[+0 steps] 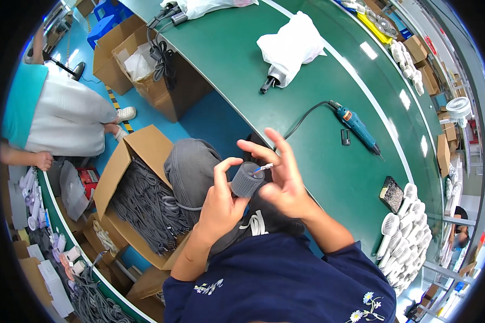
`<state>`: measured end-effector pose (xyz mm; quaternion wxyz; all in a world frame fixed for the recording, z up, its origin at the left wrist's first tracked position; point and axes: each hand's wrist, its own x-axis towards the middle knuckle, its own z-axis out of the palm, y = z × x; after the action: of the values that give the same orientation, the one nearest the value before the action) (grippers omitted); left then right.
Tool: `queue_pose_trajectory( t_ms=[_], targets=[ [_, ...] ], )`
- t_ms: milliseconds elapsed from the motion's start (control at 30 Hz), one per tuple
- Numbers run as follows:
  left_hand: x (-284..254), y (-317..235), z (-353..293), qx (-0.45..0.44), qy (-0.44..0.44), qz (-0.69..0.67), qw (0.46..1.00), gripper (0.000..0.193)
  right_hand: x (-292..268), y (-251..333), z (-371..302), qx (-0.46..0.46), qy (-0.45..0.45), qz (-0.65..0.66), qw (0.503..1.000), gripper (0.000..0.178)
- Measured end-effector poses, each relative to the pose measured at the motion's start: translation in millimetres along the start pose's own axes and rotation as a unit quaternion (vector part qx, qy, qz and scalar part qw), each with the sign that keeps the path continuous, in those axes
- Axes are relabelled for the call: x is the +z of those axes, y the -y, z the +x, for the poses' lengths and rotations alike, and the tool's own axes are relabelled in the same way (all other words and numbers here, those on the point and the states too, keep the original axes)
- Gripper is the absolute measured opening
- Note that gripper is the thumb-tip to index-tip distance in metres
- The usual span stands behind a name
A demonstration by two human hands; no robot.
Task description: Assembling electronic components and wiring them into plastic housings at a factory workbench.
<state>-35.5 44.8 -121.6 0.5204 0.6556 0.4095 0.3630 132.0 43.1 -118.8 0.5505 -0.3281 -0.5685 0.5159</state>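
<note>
My left hand (220,209) is closed around a dark grey ribbed cylinder (246,183), held above my lap. Short wires with a white connector (263,167) stick out of its top end. Just right of the cylinder, my right hand (290,189) has its fingers spread, with nothing visible gripped in it; the thumb is slightly blurred. A grey cord (187,207) runs from an open cardboard box (112,183) across my knee toward my left hand. That box is filled with bundled grey cords (145,207).
On the green table (328,156) lie a teal electric screwdriver (357,127), a small black part (345,137) and a white bag (293,46). White handheld fans (407,242) are heaped at the right beside a small black box (392,194). Another person (64,116) is at left.
</note>
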Motion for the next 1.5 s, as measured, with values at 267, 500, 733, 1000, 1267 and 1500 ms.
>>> queue_pose_trajectory(
  t_ms=[267, 500, 733, 1000, 1267, 1500],
  targets=[
    [15, -7, 7, -0.005, 0.002, 0.04, 0.999, 0.059, -5, 11, -9, 0.015, -0.093, 0.01, 0.996, 0.01],
    [-58, -42, 64, 0.17, 0.438, 0.09, 0.878, 0.089, -33, 30, -38, -0.031, -0.167, 0.141, 0.975, 0.013],
    [56, 27, 260, 0.017, -0.021, 0.401, 0.916, 0.07, -25, 63, -57, -0.04, -0.194, 0.207, 0.958, 0.007],
    [58, 10, 220, -0.17, 0.077, -0.33, 0.925, 0.023, -65, 47, -62, 0.149, -0.353, -0.027, 0.923, 0.014],
    [96, 31, 159, -0.146, -0.033, -0.503, 0.851, 0.024, -95, 14, -8, 0.146, -0.268, 0.047, 0.951, 0.017],
    [102, 40, 164, -0.133, -0.045, -0.558, 0.818, 0.023, -87, -1, -5, 0.081, -0.261, -0.385, 0.882, 0.009]
  ],
)
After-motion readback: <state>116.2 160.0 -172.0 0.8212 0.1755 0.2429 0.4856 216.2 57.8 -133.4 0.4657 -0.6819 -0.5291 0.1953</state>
